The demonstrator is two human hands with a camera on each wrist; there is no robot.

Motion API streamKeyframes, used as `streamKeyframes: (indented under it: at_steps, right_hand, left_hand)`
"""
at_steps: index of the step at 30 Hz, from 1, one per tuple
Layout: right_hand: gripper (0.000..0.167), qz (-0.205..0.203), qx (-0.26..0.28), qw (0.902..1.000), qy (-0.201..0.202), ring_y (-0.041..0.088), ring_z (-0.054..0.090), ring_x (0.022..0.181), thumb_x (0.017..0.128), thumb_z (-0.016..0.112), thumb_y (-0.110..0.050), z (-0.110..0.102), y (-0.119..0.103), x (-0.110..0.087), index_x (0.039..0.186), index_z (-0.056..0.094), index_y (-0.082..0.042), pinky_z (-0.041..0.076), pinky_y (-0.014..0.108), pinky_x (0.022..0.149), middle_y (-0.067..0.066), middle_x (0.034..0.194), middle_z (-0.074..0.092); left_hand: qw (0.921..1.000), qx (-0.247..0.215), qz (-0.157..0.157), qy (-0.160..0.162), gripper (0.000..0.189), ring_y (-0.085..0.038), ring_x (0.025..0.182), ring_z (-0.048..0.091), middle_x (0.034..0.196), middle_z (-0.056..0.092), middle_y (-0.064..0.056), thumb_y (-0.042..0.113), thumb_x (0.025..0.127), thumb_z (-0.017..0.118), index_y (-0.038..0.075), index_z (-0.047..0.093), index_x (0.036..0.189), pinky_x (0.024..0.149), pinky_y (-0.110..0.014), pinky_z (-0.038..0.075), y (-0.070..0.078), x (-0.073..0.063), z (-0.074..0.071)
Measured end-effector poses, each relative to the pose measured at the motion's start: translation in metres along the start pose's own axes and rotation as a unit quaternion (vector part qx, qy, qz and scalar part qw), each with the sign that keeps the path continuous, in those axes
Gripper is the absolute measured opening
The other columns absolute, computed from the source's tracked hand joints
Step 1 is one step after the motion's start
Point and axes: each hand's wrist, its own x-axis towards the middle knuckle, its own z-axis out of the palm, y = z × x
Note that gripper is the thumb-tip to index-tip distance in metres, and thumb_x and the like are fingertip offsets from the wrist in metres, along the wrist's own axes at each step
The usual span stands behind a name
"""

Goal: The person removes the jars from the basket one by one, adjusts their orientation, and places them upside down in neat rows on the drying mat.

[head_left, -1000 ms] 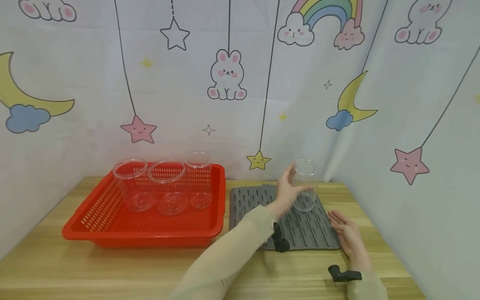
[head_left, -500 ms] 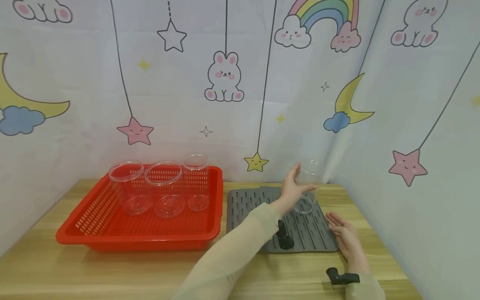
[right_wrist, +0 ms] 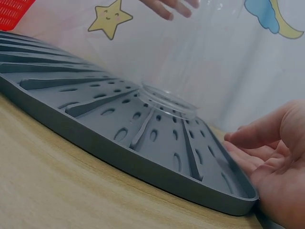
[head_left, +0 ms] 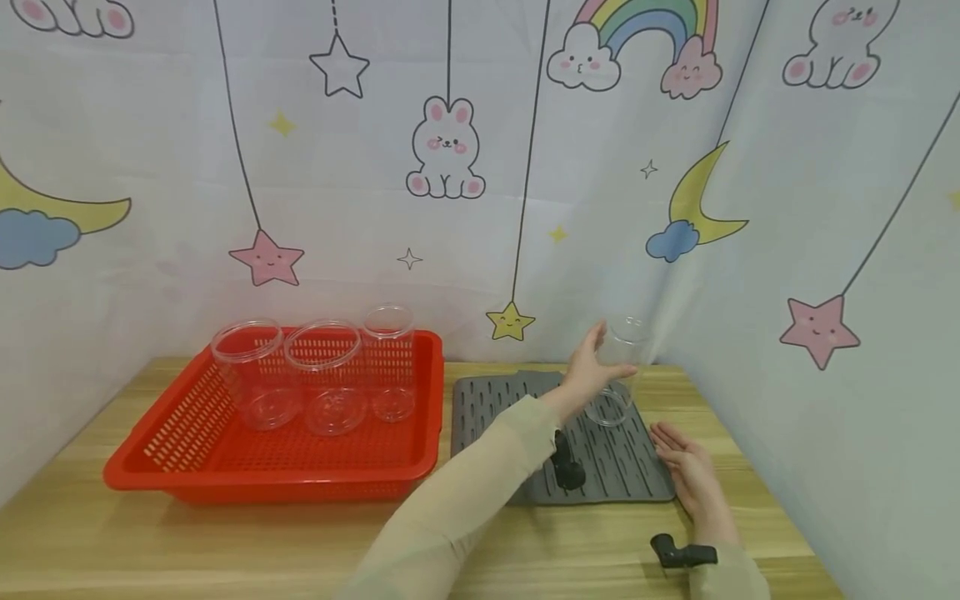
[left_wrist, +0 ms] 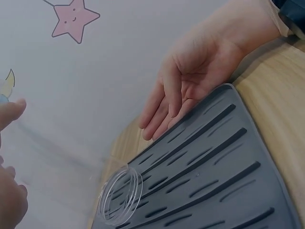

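A clear plastic cup leans slightly right over the grey ridged mat. My left hand holds it round the side, thumb in front and fingers behind. In the right wrist view the cup's round base is at the mat's surface, towards its far end. The right hand rests on its edge at the mat's right side, palm facing left, fingers extended and slightly bent, holding nothing. In the left wrist view that right hand lies against the mat's rim, apart from the cup's base.
A red plastic basket at the left holds three clear cups, including a wide middle cup and a narrower cup. Everything stands on a wooden table. A printed white curtain hangs behind and at the sides.
The left hand and the cup have shifted a little to the right, and the cup's top leans further right. The right hand stays beside the mat. The head view has turned slightly.
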Motion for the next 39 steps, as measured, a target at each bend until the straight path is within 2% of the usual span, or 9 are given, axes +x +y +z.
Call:
streamKeyframes:
  at_steps: [3, 8, 12, 18, 20, 22, 26, 32, 39]
  right_hand:
    - [0.062, 0.001, 0.002, 1.0, -0.004, -0.018, 0.052, 0.102, 0.099, 0.042, 0.004, 0.001, 0.0, -0.001, 0.152, 0.009, 0.009, 0.042, 0.006, 0.092, -0.015, 0.128, 0.049]
    - [0.062, -0.002, 0.003, 1.0, -0.004, -0.018, 0.052, 0.103, 0.099, 0.042, 0.005, 0.001, -0.001, -0.002, 0.152, 0.009, 0.01, 0.042, 0.005, 0.092, -0.007, 0.141, 0.041]
    - [0.062, -0.003, 0.003, 1.0, -0.005, -0.019, 0.052, 0.102, 0.099, 0.041, 0.006, 0.001, -0.001, 0.0, 0.152, 0.01, 0.01, 0.042, 0.005, 0.092, -0.013, 0.134, 0.046]
    - [0.061, -0.001, -0.004, 1.0, -0.003, -0.018, 0.052, 0.102, 0.099, 0.041, 0.006, 0.001, -0.002, 0.0, 0.152, 0.01, 0.01, 0.042, 0.005, 0.092, -0.004, 0.145, 0.037]
    - [0.062, -0.001, -0.001, 1.0, -0.005, -0.019, 0.052, 0.102, 0.099, 0.04, 0.006, 0.001, -0.002, 0.0, 0.152, 0.009, 0.01, 0.042, 0.005, 0.092, -0.014, 0.137, 0.044]
    - [0.062, -0.002, 0.005, 1.0, -0.008, -0.018, 0.052, 0.101, 0.099, 0.041, 0.006, 0.0, -0.002, -0.001, 0.152, 0.008, 0.01, 0.042, 0.005, 0.092, -0.023, 0.119, 0.052]
    - [0.063, -0.008, 0.019, 0.9997, -0.017, -0.018, 0.052, 0.1, 0.099, 0.041, 0.007, -0.001, -0.002, -0.001, 0.151, 0.007, 0.011, 0.042, 0.005, 0.091, -0.03, 0.102, 0.055]
    - [0.063, -0.013, 0.032, 0.9992, -0.018, -0.018, 0.054, 0.098, 0.098, 0.041, 0.007, 0.0, -0.001, 0.001, 0.15, 0.006, 0.012, 0.043, 0.005, 0.09, -0.03, 0.099, 0.057]
    - [0.064, -0.021, 0.026, 0.9991, -0.025, -0.019, 0.054, 0.099, 0.099, 0.042, 0.006, -0.002, 0.001, 0.001, 0.15, 0.005, 0.013, 0.043, 0.004, 0.088, -0.032, 0.099, 0.057]
  left_hand:
    - [1.0, 0.006, -0.005, -0.001, 0.089, -0.018, 0.146, 0.031, 0.159, 0.032, 0.005, 0.014, 0.082, 0.079, 0.023, 0.028, 0.154, 0.117, -0.042, 0.033, 0.001, 0.001, -0.001]
    - [0.9999, 0.012, -0.004, -0.008, 0.091, -0.018, 0.146, 0.031, 0.159, 0.031, 0.005, 0.012, 0.082, 0.079, 0.022, 0.026, 0.155, 0.117, -0.042, 0.033, 0.002, 0.003, -0.001]
    - [0.9998, 0.015, 0.004, -0.012, 0.093, -0.02, 0.146, 0.031, 0.16, 0.03, 0.003, 0.011, 0.082, 0.079, 0.02, 0.024, 0.156, 0.117, -0.042, 0.032, 0.002, 0.004, -0.003]
    - [0.9998, 0.01, 0.0, -0.02, 0.096, -0.022, 0.147, 0.029, 0.161, 0.028, -0.001, 0.01, 0.081, 0.079, 0.02, 0.021, 0.157, 0.118, -0.044, 0.031, 0.004, 0.002, -0.005]
    - [0.9997, 0.007, -0.006, -0.022, 0.097, -0.022, 0.147, 0.029, 0.161, 0.028, -0.002, 0.011, 0.081, 0.08, 0.022, 0.02, 0.157, 0.117, -0.045, 0.032, 0.006, 0.0, -0.005]
    - [0.9996, 0.012, -0.009, -0.023, 0.1, -0.023, 0.147, 0.028, 0.161, 0.027, -0.002, 0.014, 0.08, 0.081, 0.024, 0.019, 0.157, 0.117, -0.045, 0.032, 0.008, -0.001, -0.005]
    - [0.9993, 0.027, -0.013, -0.02, 0.103, -0.023, 0.148, 0.027, 0.162, 0.025, -0.001, 0.017, 0.078, 0.083, 0.027, 0.017, 0.157, 0.116, -0.046, 0.033, 0.012, -0.005, -0.008]
    - [0.9987, 0.05, -0.003, -0.011, 0.104, -0.025, 0.147, 0.029, 0.161, 0.027, -0.004, 0.018, 0.077, 0.084, 0.027, 0.018, 0.157, 0.116, -0.048, 0.033, 0.022, -0.015, -0.023]
    - [0.9994, 0.028, 0.0, -0.019, 0.096, -0.021, 0.147, 0.028, 0.161, 0.027, 0.0, 0.016, 0.081, 0.081, 0.031, 0.023, 0.156, 0.115, -0.051, 0.034, 0.039, -0.036, -0.046]
